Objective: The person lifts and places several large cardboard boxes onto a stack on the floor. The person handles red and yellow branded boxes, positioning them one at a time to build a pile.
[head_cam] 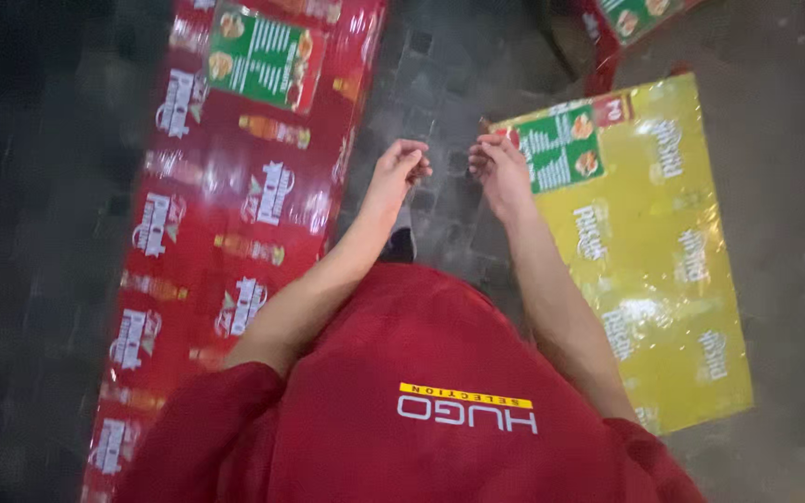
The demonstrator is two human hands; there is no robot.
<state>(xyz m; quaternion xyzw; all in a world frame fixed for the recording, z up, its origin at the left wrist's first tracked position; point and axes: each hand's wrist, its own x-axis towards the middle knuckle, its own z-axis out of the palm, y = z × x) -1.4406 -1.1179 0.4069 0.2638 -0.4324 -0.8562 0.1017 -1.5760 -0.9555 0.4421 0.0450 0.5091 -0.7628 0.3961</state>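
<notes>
While both hands hover over the dark floor, left hand fingers curled empty, right hand fingers pinching the yellow printed sheet corner, red printed sheet far left.

Held both bare arms stretched forward and down, left hand and right hand close together but apart, fingers loosely curled inward, palms hidden, nothing visibly gripped.

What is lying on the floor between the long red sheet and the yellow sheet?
In the head view, only dark paved floor separates the red sheet from the yellow sheet. Above it hang the person's left hand and right hand.
</notes>
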